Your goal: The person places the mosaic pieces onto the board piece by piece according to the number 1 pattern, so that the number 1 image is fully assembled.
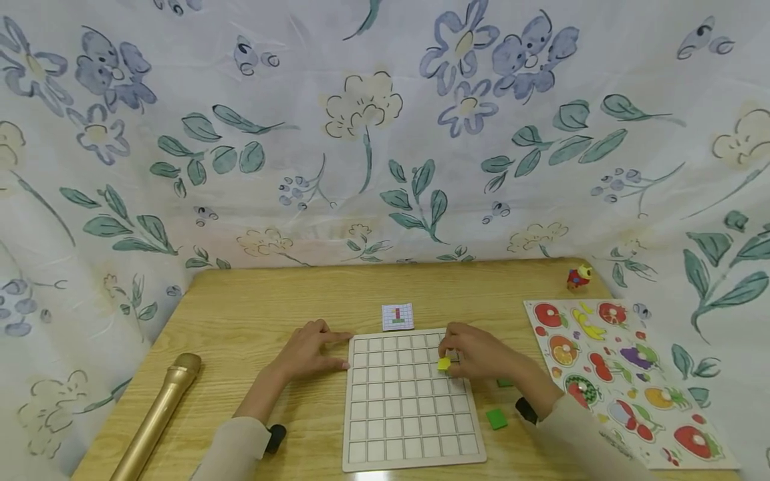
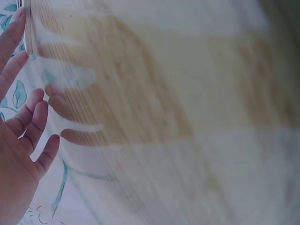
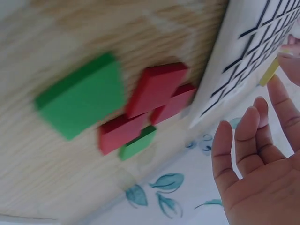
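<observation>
A white square-gridded board (image 1: pixel 394 427) lies on the wooden table. My right hand (image 1: pixel 478 353) pinches a small yellow square tile (image 1: pixel 444 364) between thumb and finger, over the board's upper right cells; the tile (image 3: pixel 269 72) also shows at the fingertips in the right wrist view. At the board's upper left edge, my left hand (image 1: pixel 307 351) rests with index finger and thumb extended against the rim. In the left wrist view its other fingers (image 2: pixel 47 154) are loosely bent and hold nothing. Just behind the board lies a small card (image 1: pixel 398 316) printed with a coloured grid pattern.
Green tiles (image 1: pixel 496 419) and several red tiles (image 3: pixel 157 86) lie right of the board, partly under my right arm. Farther right is a fruit-picture puzzle board (image 1: pixel 607 354), with a small toy figure (image 1: pixel 579 276) behind. A gold microphone (image 1: pixel 158 414) lies at left.
</observation>
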`<state>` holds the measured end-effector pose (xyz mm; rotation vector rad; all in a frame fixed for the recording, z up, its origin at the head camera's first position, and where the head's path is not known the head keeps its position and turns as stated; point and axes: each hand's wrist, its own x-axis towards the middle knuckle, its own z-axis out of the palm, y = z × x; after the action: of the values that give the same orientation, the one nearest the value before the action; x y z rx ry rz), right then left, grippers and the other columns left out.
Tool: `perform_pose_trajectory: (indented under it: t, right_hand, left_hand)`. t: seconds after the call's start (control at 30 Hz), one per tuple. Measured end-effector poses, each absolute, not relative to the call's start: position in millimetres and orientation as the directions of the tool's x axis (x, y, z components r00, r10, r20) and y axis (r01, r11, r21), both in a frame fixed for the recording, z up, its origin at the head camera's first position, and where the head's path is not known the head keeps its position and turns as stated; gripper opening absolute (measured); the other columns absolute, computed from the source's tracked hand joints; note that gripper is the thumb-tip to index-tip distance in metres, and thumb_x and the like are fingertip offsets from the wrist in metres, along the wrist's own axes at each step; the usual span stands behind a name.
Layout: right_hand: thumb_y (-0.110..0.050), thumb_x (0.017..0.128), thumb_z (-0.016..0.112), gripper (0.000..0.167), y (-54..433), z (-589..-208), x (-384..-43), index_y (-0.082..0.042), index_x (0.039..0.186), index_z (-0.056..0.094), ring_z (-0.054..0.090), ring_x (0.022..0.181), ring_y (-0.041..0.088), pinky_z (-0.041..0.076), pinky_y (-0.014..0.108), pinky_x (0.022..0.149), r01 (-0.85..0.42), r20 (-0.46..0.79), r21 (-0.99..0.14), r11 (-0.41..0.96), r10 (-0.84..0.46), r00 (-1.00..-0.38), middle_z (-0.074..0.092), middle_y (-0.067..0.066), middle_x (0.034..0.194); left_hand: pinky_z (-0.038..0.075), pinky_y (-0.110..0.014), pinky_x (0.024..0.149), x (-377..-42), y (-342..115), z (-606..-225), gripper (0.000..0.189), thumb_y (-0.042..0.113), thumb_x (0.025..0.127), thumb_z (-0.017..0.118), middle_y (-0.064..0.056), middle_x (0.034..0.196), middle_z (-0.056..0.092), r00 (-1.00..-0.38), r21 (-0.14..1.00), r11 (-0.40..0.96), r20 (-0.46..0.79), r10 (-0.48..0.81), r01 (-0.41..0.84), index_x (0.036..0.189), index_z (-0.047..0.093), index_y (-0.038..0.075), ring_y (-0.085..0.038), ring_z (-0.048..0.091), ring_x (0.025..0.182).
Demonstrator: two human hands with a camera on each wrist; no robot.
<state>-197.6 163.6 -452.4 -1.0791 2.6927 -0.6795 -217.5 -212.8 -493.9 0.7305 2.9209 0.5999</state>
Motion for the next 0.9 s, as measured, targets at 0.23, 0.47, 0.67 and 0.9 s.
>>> perform_pose_trajectory:
  t: [0.23, 0.47, 0.67, 0.9]
  right_hand:
    - [-0.016, 0.081, 0.081, 0.019, 147, -450, -203, -0.013, 0.097, 0.073, 0.055, 0.09, 0.016, 0.049, 0.032, 0.081, -0.638, 0.016, -0.448, 0.626, -0.708, -0.706, 0.058, 0.0, 0.098]
    - [-0.018, 0.08, 0.081, 0.019, 134, -454, -206, -0.015, 0.097, 0.072, 0.052, 0.086, 0.01, 0.047, 0.029, 0.077, -0.626, -0.01, -0.449, 0.638, -0.704, -0.71, 0.056, -0.002, 0.097]
    - [-0.017, 0.079, 0.08, 0.02, 128, -458, -207, -0.016, 0.097, 0.072, 0.047, 0.083, 0.008, 0.044, 0.026, 0.074, -0.632, -0.003, -0.461, 0.624, -0.713, -0.702, 0.055, -0.002, 0.095]
    - [-0.019, 0.08, 0.079, 0.019, 119, -461, -210, -0.017, 0.097, 0.072, 0.049, 0.085, 0.008, 0.046, 0.028, 0.075, -0.638, -0.001, -0.449, 0.625, -0.714, -0.7, 0.056, -0.003, 0.095]
  left_hand:
    - [0.026, -0.031, 0.072, -217, -212, -494, 0.064, 0.056, 0.077, 0.078, 0.003, 0.087, 0.046, -0.888, 0.388, 0.817, 0.009, 0.46, 0.427, 0.133, 0.065, 0.027, -0.013, 0.034, 0.075]
    - [0.025, -0.031, 0.071, -217, -212, -494, 0.063, 0.055, 0.078, 0.078, 0.004, 0.085, 0.044, -0.884, 0.389, 0.809, 0.027, 0.467, 0.44, 0.133, 0.065, 0.027, -0.012, 0.032, 0.074]
    - [0.026, -0.03, 0.071, -216, -212, -493, 0.063, 0.055, 0.078, 0.077, 0.003, 0.085, 0.046, -0.881, 0.384, 0.806, 0.04, 0.472, 0.45, 0.133, 0.066, 0.026, -0.011, 0.032, 0.074]
    - [0.027, -0.03, 0.071, -216, -212, -493, 0.062, 0.054, 0.077, 0.078, 0.004, 0.086, 0.047, -0.885, 0.381, 0.812, 0.036, 0.464, 0.442, 0.132, 0.067, 0.027, -0.011, 0.034, 0.074]
